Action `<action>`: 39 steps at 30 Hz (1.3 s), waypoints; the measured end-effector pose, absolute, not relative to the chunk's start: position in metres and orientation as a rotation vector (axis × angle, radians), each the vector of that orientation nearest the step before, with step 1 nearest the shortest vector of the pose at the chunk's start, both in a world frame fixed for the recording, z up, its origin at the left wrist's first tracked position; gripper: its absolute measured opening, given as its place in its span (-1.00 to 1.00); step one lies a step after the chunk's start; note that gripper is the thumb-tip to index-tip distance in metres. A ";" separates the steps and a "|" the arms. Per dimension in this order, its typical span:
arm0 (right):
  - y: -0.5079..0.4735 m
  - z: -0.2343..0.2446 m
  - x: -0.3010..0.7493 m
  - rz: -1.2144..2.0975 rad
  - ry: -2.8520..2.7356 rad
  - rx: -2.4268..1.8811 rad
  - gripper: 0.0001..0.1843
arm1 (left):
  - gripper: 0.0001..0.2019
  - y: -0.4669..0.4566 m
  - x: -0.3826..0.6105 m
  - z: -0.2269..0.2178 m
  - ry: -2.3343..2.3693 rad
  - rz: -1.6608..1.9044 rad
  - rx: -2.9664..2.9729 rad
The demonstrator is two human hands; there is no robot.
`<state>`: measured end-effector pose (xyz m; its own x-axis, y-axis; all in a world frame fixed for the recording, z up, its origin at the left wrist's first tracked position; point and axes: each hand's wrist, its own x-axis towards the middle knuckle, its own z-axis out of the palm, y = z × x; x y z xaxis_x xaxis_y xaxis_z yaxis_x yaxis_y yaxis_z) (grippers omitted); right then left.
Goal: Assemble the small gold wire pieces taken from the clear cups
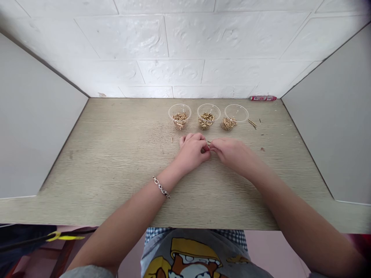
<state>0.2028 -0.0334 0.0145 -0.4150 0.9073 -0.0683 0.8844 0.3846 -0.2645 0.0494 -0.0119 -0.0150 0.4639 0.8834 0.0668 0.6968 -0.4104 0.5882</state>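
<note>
Left hand [191,151] and right hand [232,153] meet, fingertips pinched closed (on what, one cannot tell), just this side of the middle cup [208,109].

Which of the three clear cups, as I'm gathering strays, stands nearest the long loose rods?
The right-hand cup: the rods lie just to its right, while the middle cup and left cup stand farther away.

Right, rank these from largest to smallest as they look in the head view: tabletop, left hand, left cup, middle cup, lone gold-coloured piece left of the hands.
1. Tabletop
2. Left hand
3. Left cup and middle cup: too alike to rank
4. Lone gold-coloured piece
</note>
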 end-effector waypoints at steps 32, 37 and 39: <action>-0.035 0.012 0.204 0.271 -2.486 -1.700 -0.76 | -0.89 -0.012 0.050 -0.015 1.350 0.518 2.207; -0.034 0.012 0.203 0.269 -2.492 -1.694 -0.76 | -0.90 -0.012 0.050 -0.014 1.356 0.503 2.203; -0.034 0.011 0.203 0.270 -2.504 -1.689 -0.75 | -0.90 -0.012 0.050 -0.014 1.354 0.499 2.206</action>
<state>0.2033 -0.0338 0.0113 -0.3754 0.9268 -0.0083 0.9073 0.3657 -0.2074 0.0501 -0.0117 -0.0139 0.4381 0.8976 0.0486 0.7145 -0.3805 0.5872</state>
